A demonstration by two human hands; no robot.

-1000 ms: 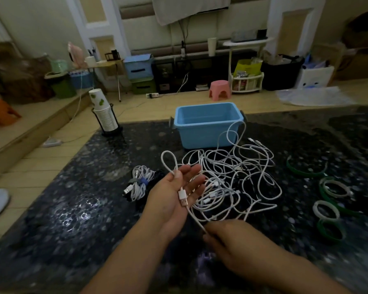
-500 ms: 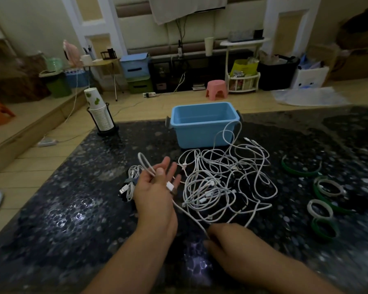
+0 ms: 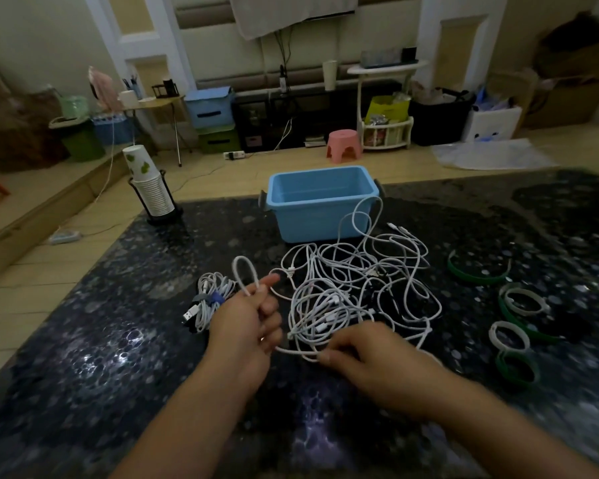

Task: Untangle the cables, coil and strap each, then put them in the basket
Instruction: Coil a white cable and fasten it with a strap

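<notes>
A tangle of white cables (image 3: 357, 288) lies on the dark speckled table (image 3: 101, 340), just in front of an empty blue basket (image 3: 320, 202). My left hand (image 3: 246, 323) is closed around one white cable, and a loop of it (image 3: 244, 271) stands up above my fingers. My right hand (image 3: 370, 357) pinches the same cable lower down, near the front of the tangle. A coiled white cable with a blue strap (image 3: 210, 300) rests to the left of my left hand.
Several green and white strap rings (image 3: 514, 319) lie on the table's right side. A stack of paper cups in a black holder (image 3: 151, 191) stands at the far left corner. Beyond the table edge are a wooden floor and a pink stool (image 3: 344, 145).
My left hand went from open and palm up, with the plug lying on it, to closed around the cable. My right hand moved up along the cable toward the tangle.
</notes>
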